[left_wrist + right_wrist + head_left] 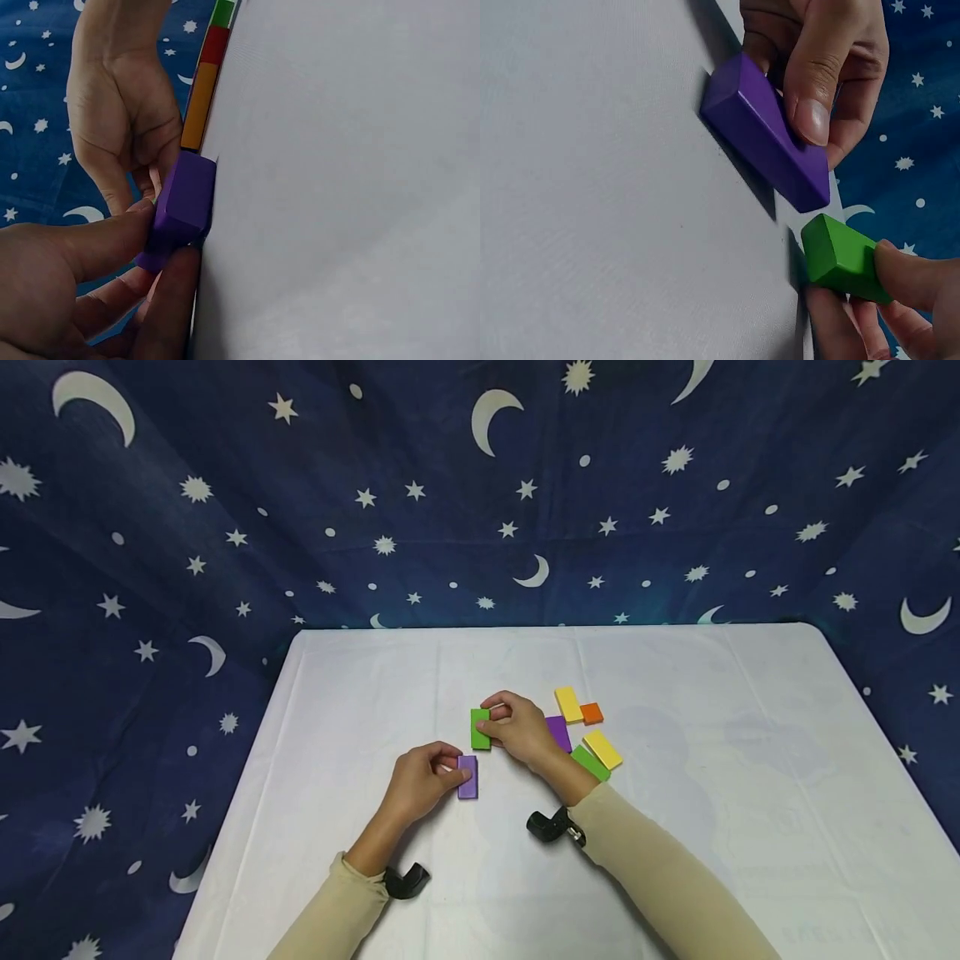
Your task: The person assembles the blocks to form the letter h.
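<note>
My left hand (424,782) pinches a purple block (468,777) between thumb and fingers, low over the white table. Just beyond it, a green block (481,729) is gripped by my right hand (522,729), thumb on its top face. In the head view the green block sits farther back than the purple one, nearly end to end. Seen from the right wrist, a small gap separates the purple block (769,135) from the green block (844,259). From the left wrist, the purple block (184,196) shows between thumb and fingers, and the green one is mostly hidden.
Right of my right hand lie loose blocks: a yellow block (568,704), an orange block (592,713), another purple block (558,732), a second yellow block (603,749) and another green block (591,763). They rest on the white table (360,693), before a dark blue patterned cloth (450,552).
</note>
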Demonstrator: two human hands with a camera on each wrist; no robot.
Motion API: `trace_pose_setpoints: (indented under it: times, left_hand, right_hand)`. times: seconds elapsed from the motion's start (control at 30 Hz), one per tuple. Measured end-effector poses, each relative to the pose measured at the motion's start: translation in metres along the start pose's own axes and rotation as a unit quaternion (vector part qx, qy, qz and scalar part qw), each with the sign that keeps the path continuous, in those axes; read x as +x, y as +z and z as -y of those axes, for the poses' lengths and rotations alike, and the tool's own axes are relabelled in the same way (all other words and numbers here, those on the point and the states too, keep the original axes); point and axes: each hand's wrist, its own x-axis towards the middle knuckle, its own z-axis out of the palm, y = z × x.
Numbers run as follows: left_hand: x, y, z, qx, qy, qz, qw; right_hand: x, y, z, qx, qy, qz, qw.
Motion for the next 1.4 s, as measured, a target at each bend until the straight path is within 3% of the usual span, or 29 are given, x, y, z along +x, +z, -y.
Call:
trace_pose_setpoints:
  times: [0.2,0.5,0.73,0.93,1.07,1.4]
  left_hand:
    - [0.004,0.002,0.000,0.025,0.019,-0.002,0.9995]
    - [0.006,0.001,0.000,0.035,0.008,0.002,0.9994]
    - [0.008,0.000,-0.002,0.024,-0.009,0.010,0.9996]
    - [0.008,-0.002,-0.005,0.011,-0.038,0.023,0.9989]
    - [0.008,-0.001,-0.003,0.007,-0.038,0.026,0.9989]
    - [0.008,-0.001,-0.001,-0.001,-0.044,0.033,0.9985]
  right_hand:
    - [0.001,0.000,0.002,-0.048,-0.011,0.001,0.9988]
    - [0.001,0.002,0.000,-0.071,-0.016,-0.006,0.9973]
    - [0.005,0.007,-0.003,-0.118,-0.046,-0.012,0.9919]
    - [0.004,-0.001,0.002,-0.111,-0.015,0.035,0.9931]
    - [0.003,-0.010,0.004,-0.124,-0.013,0.070,0.9897]
    - [0.005,-0.011,0.002,-0.164,-0.036,0.079,0.9826]
